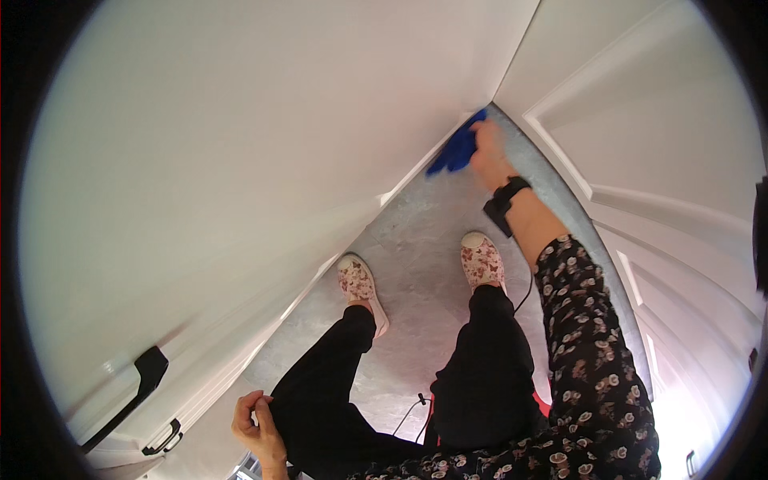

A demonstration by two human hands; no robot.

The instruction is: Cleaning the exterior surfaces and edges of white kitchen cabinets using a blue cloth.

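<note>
My right hand (491, 153) is reaching down with a blue cloth (458, 147) in its grip. The cloth is pressed along the foot of a smooth white panel (252, 138), close to the corner where the panel meets a white moulded panel (648, 120). Slight blur covers the hand and the cloth. Low on the left, my left hand (258, 423) hangs beside my knee with its fingers loosely curled together. Nothing shows in that hand. Under both feet lies the grey marbled floor (414, 240).
My patterned slip-on shoes (482, 258) stand on the narrow wedge of floor. Black handles (150, 375) stick out from the white fronts at lower left. A dark cord (525, 297) runs near my right leg. Something red (542, 399) shows partly behind that leg.
</note>
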